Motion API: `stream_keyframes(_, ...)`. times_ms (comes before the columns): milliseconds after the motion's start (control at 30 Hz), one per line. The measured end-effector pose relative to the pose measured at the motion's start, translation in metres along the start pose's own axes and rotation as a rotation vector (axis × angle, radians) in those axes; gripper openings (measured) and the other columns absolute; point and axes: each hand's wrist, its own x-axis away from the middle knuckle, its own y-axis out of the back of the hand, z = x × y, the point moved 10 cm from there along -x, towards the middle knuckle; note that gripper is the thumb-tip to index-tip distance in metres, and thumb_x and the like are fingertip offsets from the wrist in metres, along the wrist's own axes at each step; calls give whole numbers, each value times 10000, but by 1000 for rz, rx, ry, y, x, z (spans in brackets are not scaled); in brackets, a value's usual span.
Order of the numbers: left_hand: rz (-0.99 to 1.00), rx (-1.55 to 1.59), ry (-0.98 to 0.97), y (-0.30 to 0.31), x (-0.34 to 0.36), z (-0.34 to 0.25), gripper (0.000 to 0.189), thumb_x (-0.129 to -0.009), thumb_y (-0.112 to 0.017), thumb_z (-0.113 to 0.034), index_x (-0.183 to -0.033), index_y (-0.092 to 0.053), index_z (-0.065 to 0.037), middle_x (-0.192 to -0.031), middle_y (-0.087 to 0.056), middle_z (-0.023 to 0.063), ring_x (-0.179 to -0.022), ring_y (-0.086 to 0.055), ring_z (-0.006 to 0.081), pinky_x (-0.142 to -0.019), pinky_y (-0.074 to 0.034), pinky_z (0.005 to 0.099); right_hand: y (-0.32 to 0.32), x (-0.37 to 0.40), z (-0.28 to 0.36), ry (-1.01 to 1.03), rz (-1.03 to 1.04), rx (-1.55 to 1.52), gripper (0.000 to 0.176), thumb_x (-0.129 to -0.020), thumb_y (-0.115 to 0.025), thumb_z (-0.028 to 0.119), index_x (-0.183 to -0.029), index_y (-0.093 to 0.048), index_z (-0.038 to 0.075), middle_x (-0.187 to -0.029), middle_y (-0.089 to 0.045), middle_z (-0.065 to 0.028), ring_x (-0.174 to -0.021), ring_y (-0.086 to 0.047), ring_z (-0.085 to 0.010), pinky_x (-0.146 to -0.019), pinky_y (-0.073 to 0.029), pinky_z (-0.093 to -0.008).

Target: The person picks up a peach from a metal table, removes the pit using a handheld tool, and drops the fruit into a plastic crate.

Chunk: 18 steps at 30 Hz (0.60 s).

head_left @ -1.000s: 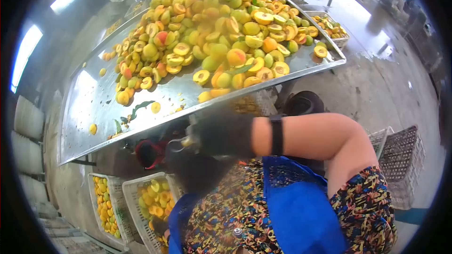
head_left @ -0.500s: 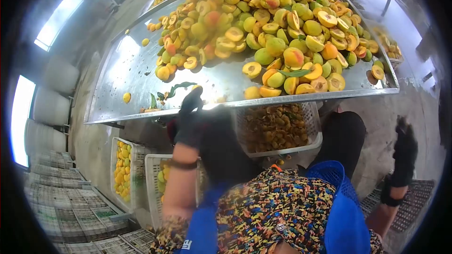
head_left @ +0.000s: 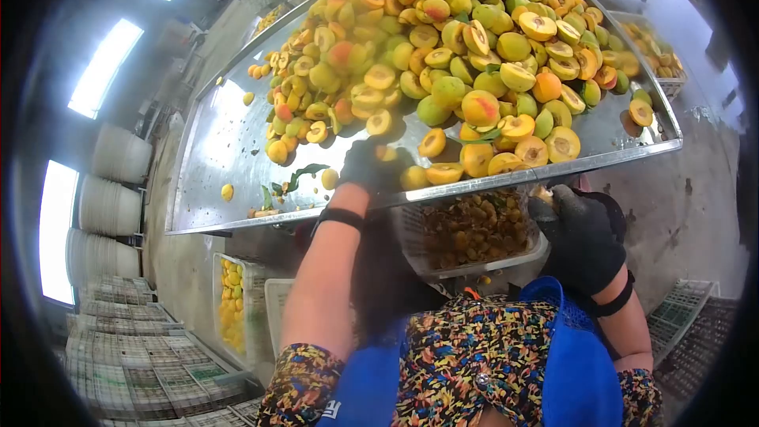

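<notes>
Yellow-green halved fruits are lying heaped on a silvery metal table, beyond the fingers of the black-gloved left hand; whether these are grasping one, I cannot tell. The black-gloved right hand is clasping a small pale object.

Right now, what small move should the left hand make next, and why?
Probably close the left hand around the fruit showing against it: it reaches over the near edge of the table, while the right hand is apart, by the crate. Blur hides any firm grip.
</notes>
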Motion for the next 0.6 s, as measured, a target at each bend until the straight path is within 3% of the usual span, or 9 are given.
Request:
stream_keyframes(67, 29, 136, 36, -12, -2, 52, 571, -704, -667, -558, -1058, -645, -111, -857, -676, 134, -805, -636, 305, -783, -490, 342, -13, 8, 3, -15, 35, -43, 191, -829, -665, 221, -803, -596, 45, -662, -587, -165, -594, -595, -341, -535, -456, -397)
stream_keyframes(167, -6, 42, 25, -27, 1, 86, 706, -692, -690, -560, -1105, -594, 4, -1005, -649, 153, -924, -630, 265, -821, -496, 372, -21, 6, 31, 52, 39, -60, 175, -835, -664, 213, -839, -613, 46, -675, -607, -165, -628, -619, -341, -551, -479, -387)
stream_keyframes(233, -15, -39, -114, -24, 14, 68, 727, -700, -687, -560, -1160, -561, -10, -1112, -607, 160, -1025, -584, 281, -896, -456, 371, -19, 6, 62, 147, -6, -78, 178, -833, -667, 217, -869, -626, 47, -682, -618, -163, -648, -631, -341, -563, -493, -384)
stream_keyframes(300, 92, 94, -94, -20, 29, 54, 739, -700, -695, -549, -1181, -541, -11, -1166, -577, 169, -1065, -560, 299, -919, -442, 374, -19, 6, 81, 157, 44, -76, 185, -833, -666, 218, -905, -630, 51, -701, -630, -163, -667, -638, -343, -577, -503, -380)
stream_keyframes(333, -92, 195, -90, -10, 36, 67, 699, -695, -727, -491, -1163, -534, -9, -1142, -575, 178, -1032, -576, 291, -878, -464, 371, -19, 6, 90, 161, 67, -74, 191, -834, -665, 218, -923, -632, 53, -710, -636, -164, -677, -642, -344, -583, -508, -379)
stream_keyframes(433, -286, 322, 50, 4, 34, 99, 575, -789, -642, -443, -1194, -484, -66, -1160, -574, 149, -1080, -565, 260, -895, -460, 370, -19, 10, 115, 230, 20, -45, 202, -833, -666, 216, -947, -623, 55, -705, -634, -166, -666, -642, -341, -576, -502, -386)
stream_keyframes(500, -323, 986, -41, 5, 21, 120, 544, -822, -622, -419, -1199, -462, -62, -1156, -575, 148, -1072, -568, 251, -887, -469, 376, -25, 13, 125, 224, 48, -32, 203, -836, -661, 207, -961, -616, 54, -715, -633, -172, -682, -641, -345, -579, -498, -390)
stream_keyframes(567, -386, 1216, -215, 8, 30, 125, 492, -865, -582, -391, -1204, -446, -61, -1152, -574, 144, -1060, -572, 245, -882, -478, 380, -36, 16, 137, 245, 93, -65, 201, -848, -647, 213, -960, -607, 51, -722, -627, -182, -697, -637, -356, -582, -491, -396)
stream_keyframes(600, -437, 1111, -338, 29, 71, 83, 457, -891, -552, -375, -1206, -441, -63, -1151, -573, 142, -1051, -574, 244, -881, -483, 380, -43, 18, 145, 269, 120, -100, 202, -859, -634, 225, -952, -602, 48, -724, -623, -189, -704, -633, -364, -584, -487, -400)
